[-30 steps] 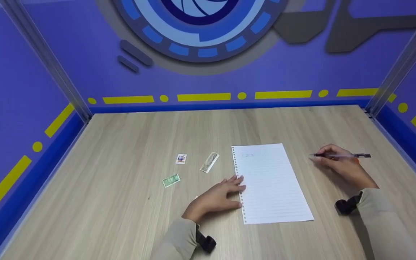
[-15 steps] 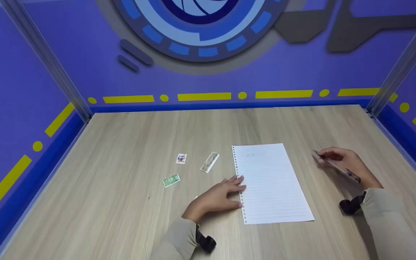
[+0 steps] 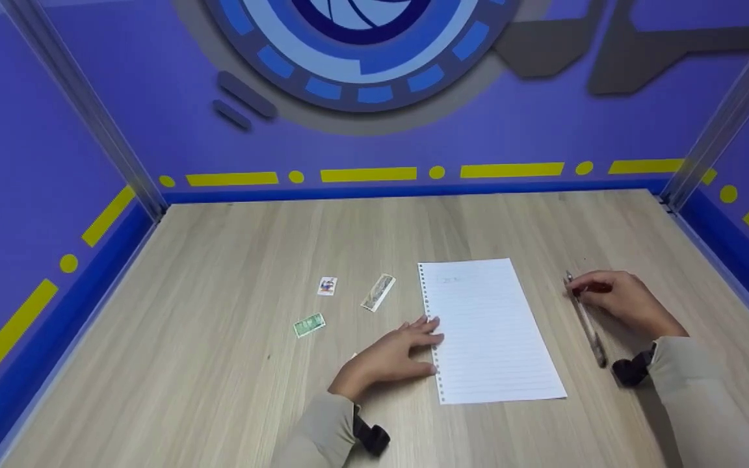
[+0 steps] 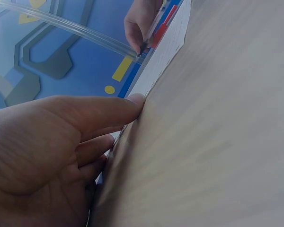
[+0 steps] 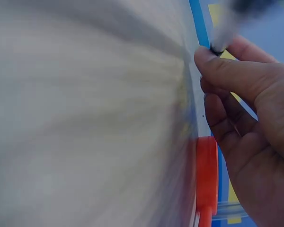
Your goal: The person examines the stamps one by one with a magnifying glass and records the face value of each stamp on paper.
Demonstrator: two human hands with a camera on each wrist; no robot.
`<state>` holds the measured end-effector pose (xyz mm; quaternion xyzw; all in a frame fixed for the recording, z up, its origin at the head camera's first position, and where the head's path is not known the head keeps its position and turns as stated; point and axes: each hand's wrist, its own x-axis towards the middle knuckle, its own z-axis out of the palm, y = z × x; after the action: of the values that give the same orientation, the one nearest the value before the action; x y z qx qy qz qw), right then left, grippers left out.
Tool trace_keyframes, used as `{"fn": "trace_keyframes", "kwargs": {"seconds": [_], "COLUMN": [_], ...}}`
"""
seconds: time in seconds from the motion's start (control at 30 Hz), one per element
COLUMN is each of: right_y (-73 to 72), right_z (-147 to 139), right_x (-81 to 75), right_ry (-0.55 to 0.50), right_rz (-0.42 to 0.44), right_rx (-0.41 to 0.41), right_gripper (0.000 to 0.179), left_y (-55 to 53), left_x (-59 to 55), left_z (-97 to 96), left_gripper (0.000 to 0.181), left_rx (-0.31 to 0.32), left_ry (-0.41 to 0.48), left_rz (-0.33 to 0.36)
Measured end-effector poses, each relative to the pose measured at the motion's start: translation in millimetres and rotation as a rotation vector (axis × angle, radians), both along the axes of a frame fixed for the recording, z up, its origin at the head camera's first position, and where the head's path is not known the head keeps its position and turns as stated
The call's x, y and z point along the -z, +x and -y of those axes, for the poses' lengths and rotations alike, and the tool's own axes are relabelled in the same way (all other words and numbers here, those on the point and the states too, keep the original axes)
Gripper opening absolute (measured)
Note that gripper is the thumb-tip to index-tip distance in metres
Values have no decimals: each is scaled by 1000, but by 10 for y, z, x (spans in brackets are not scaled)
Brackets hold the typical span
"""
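Your table [image 3: 218, 260] is pale wood-grain, streaked lengthwise; at 12 o'clock stands a violet-blue wall [image 3: 543, 130] with a big ringed emblem [image 3: 374, 94] and yellow dashes over a darker blue foot; grey posts [image 3: 91, 107] mark its corners at 10 and 2.

Take the ruled white sheet [image 3: 493, 338] as your clock's centre: it lies flat, thin, punched with small holes down its 9 o'clock edge, faint marks near its top; your left hand [image 3: 391, 354], just past 8, rests fingertips on that edge, fingers extended and relaxed. Toward 3 is the slim pen [image 3: 587, 322], clear-barrelled with dark ends; your right hand [image 3: 625, 299] pinches it between thumb and index finger near its far end, the other end slanting toward you; I cannot tell whether it touches the wood; a smooth red object [image 5: 207, 175] shows by that hand, partly hidden.

Between 9 and 10 lie three small stamp-like papers: a narrow brownish strip [image 3: 378, 292], a white one with a coloured figure [image 3: 327, 286], a green rectangle [image 3: 309, 325]; beige sleeves [image 3: 699, 383] cover your forearms.
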<state>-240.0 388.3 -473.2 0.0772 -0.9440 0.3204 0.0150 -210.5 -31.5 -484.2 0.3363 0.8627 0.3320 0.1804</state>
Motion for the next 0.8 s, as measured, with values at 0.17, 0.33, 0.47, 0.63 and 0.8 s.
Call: {"fn": "trace_keyframes", "kwargs": {"seconds": [0.17, 0.33, 0.47, 0.63, 0.8], "right_y": [-1, -15, -18, -10, 4], "right_z": [2, 13, 19, 19, 22], "right_x": [3, 14, 16, -1, -24], "right_ry": [34, -2, -9, -13, -32], "right_rz": [-32, -62, -85, -31, 44], "right_rx": [-17, -102, -142, -127, -83], "right_gripper": [23, 25, 24, 24, 23], "left_y": [-2, 3, 7, 7, 6], "left_x": [-5, -6, 1, 9, 9], "left_z": [0, 2, -1, -8, -9], "left_gripper": [55, 55, 55, 54, 53], "left_rx": [1, 3, 6, 1, -28], "left_ry": [-3, 0, 2, 1, 9], "left_rz": [-5, -4, -10, -19, -5]}}
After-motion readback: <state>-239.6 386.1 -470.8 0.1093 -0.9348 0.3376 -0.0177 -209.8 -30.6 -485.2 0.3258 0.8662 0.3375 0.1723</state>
